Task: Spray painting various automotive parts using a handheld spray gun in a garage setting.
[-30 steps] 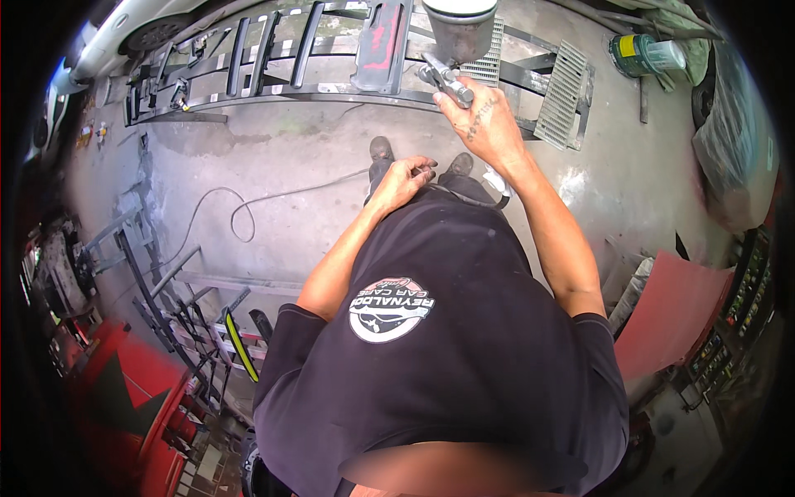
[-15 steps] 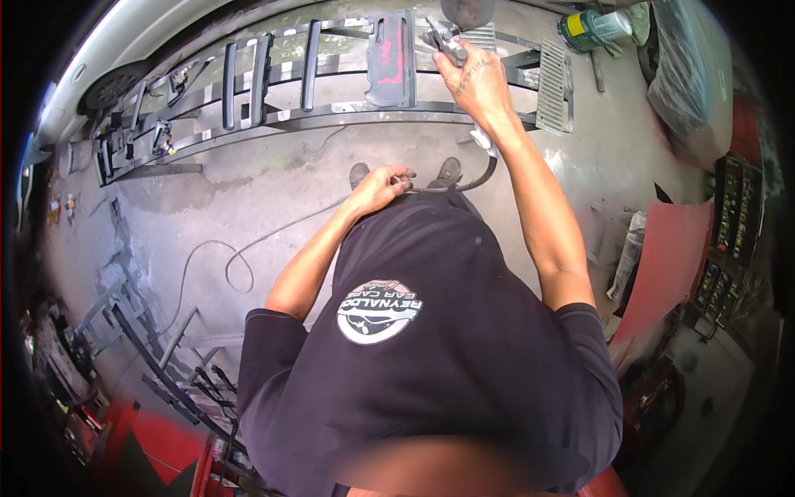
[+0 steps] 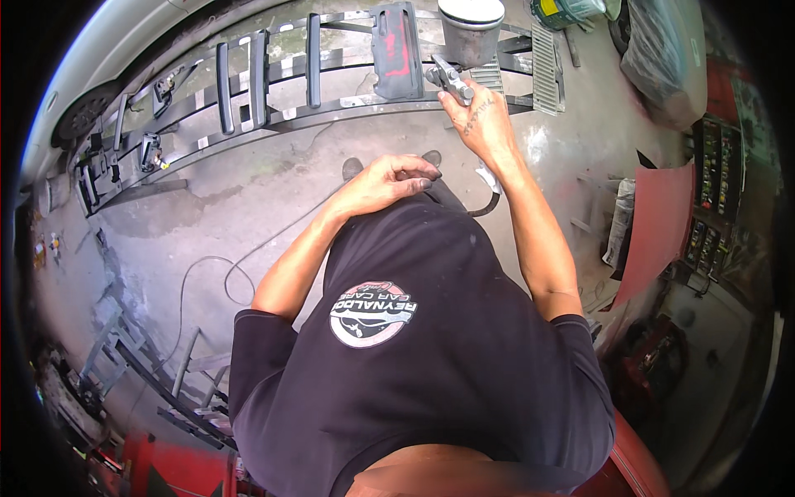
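My right hand (image 3: 489,124) is closed round the handle of a metal spray gun (image 3: 451,80), held out over the near rail of a long black metal frame (image 3: 319,114). On the gun sits a grey cup with a white lid (image 3: 469,35). From below the handle a dark air hose (image 3: 484,209) curves toward my body. In front of my shirt, my left hand (image 3: 385,184) is curled, its fingers bent together. Whatever it may hold is hidden. A dark panel with pinkish-red streaks (image 3: 397,54) lies across the frame, left of the gun.
A thin hose (image 3: 232,269) loops over the concrete floor at left. Behind the frame stands a light-coloured car (image 3: 124,50). At far right are a green tub (image 3: 567,8), a plastic-covered part (image 3: 662,62) and a red panel (image 3: 658,228). Another metal stand (image 3: 178,373) is at lower left.
The spray gun and its cup have come nearer to my body. My left hand has risen closer to the shirt, and the hose seen at its fingers before is now hidden there.
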A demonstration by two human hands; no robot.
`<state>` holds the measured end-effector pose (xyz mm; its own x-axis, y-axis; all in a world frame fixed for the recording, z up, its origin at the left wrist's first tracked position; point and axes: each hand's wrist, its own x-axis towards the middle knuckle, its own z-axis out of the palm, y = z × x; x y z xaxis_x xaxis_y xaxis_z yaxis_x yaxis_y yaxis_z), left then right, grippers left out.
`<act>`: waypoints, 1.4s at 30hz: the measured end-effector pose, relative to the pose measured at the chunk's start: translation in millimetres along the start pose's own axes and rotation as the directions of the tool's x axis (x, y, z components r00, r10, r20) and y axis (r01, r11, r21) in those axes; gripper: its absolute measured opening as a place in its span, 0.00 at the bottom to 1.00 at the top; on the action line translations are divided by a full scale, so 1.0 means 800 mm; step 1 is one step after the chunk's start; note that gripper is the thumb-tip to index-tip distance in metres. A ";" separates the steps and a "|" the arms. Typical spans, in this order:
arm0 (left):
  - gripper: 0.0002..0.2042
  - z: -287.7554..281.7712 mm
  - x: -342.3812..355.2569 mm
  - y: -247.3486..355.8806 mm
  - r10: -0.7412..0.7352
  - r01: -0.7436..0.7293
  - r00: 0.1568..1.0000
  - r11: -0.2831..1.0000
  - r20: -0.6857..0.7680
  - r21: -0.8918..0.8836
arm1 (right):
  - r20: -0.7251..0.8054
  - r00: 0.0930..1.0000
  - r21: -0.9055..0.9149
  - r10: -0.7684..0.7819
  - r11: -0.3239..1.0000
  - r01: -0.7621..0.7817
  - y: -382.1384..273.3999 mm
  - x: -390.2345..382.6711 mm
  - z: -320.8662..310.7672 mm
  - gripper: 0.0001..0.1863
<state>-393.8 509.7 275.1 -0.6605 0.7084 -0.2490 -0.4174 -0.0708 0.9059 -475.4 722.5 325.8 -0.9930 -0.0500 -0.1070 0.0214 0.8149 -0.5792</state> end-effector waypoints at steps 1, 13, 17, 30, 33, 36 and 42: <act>0.13 -0.001 -0.006 0.014 0.079 -0.079 0.997 0.997 0.026 0.013 | 0.007 1.000 -0.009 0.014 1.000 -0.014 -0.001 0.000 0.001 0.23; 0.12 -0.002 -0.039 0.032 0.200 -0.197 0.978 0.978 0.055 -0.066 | -0.190 0.975 -0.107 -0.116 0.990 0.097 -0.027 0.106 0.044 0.21; 0.12 -0.002 -0.044 0.008 0.152 -0.145 0.988 0.977 0.030 -0.154 | -0.250 0.959 -0.100 -0.132 0.989 0.110 -0.027 0.111 0.046 0.23; 0.13 -0.044 -0.036 -0.006 0.049 -0.053 0.998 0.991 -0.036 -0.124 | -0.115 0.993 -0.087 -0.015 0.996 0.005 -0.015 0.077 0.053 0.26; 0.14 -0.047 -0.038 -0.010 0.049 -0.056 0.996 0.993 -0.069 -0.107 | -0.126 0.991 -0.101 -0.034 0.995 0.021 -0.020 0.088 0.053 0.25; 0.14 -0.047 -0.040 -0.014 0.007 -0.018 0.997 0.990 -0.078 -0.138 | -0.162 0.985 -0.108 -0.063 0.993 0.046 -0.030 0.096 0.053 0.22; 0.13 -0.044 -0.032 -0.016 -0.008 0.000 0.997 0.995 -0.077 -0.099 | -0.139 0.986 0.003 -0.091 0.996 0.092 -0.042 0.107 0.050 0.23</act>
<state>-393.4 467.3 257.5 -0.7034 0.6525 -0.2818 -0.4775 -0.1401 0.8674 -556.3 667.5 303.7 -0.9973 -0.0432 0.0594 -0.0699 0.8052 -0.5888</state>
